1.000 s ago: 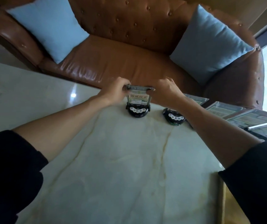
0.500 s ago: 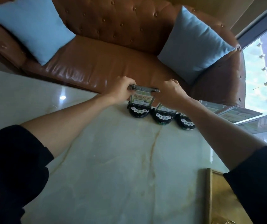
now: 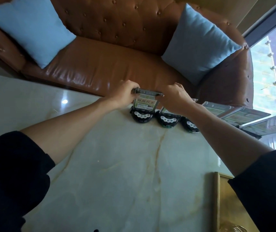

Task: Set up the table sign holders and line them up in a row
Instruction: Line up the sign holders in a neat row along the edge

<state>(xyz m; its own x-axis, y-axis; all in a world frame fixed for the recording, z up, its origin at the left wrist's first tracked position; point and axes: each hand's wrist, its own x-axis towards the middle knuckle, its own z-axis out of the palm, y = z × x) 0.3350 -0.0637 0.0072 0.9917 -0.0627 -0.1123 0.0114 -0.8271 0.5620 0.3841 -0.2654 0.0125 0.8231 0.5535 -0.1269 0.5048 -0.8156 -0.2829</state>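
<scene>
— How is the upright sign holder (image 3: 145, 104) held?
— Its top corners are pinched by the left hand (image 3: 125, 94) and right hand (image 3: 174, 97), at the marble table's (image 3: 117, 164) far edge, leftmost of three bases.

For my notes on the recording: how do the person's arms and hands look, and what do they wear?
Both arms wear black sleeves, the left sleeve and the right sleeve, pushed up so that the forearms are bare. The left hand and the right hand are bare too: no gloves, and no watch, ring or bracelet shows.
</scene>
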